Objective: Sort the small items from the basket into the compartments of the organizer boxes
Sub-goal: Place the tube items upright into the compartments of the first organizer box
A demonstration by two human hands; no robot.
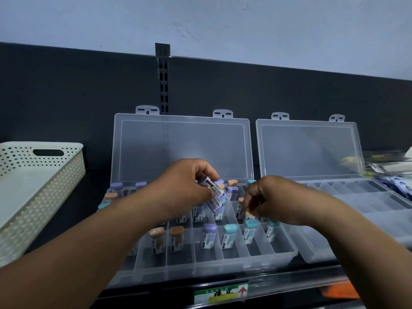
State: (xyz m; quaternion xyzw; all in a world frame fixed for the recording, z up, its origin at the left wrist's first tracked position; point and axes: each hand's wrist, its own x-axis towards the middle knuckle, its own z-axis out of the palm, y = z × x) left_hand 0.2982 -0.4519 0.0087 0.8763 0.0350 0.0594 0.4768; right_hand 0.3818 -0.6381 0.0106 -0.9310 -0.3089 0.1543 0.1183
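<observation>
A clear organizer box [207, 264] with its lid up stands in front of me. Several small capped bottles in purple, orange and teal stand in its compartments. My left hand [185, 188] hovers over the box's middle, shut on a bundle of small bottles [215, 194] with purple caps. Just to the right, my right hand [267, 200] pinches an orange-capped bottle [249, 214] at a middle-row compartment. A second clear organizer box [361, 210] sits open at the right, with nothing visible in its compartments. The white perforated basket [55, 175] rests at the left; what shows of its inside is bare.
A dark back panel with a slotted upright [163, 81] rises behind the boxes. Packets and other goods [392, 170] lie at the far right. The shelf's front rail carries a green and yellow label [219, 294]; something orange [341, 291] lies below right.
</observation>
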